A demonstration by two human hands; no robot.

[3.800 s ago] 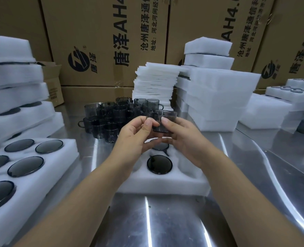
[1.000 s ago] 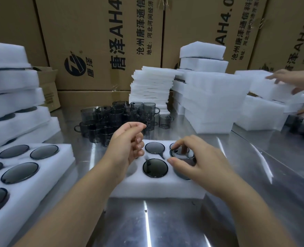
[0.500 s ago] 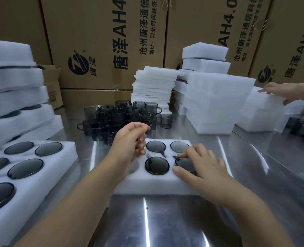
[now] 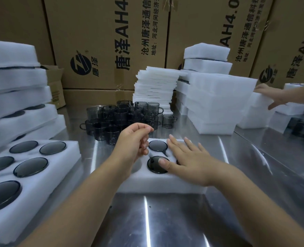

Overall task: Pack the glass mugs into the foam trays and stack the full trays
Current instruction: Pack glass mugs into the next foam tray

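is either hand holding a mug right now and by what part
Nothing is held. The right hand lies flat on mugs seated in the foam tray; the left hand hovers, fingers curled, empty.

Both bare arms reach forward from the bottom edge, converging toward the middle. The left forearm (image 4: pixel 80 200) rises from the lower left, its wrist bent slightly so that the left grip (image 4: pixel 134 146) is held up in the air, back turned outward to the left. Its fingers are curled in toward the palm, the thumb tip meets the tip of the forefinger, and nothing shows between them. The right forearm (image 4: pixel 251 198) comes in from the lower right with a straight wrist. The right grip (image 4: pixel 188 162) lies palm down and flat, lower than the left, its fingers straight and fanned apart and its thumb stretched out to the left.
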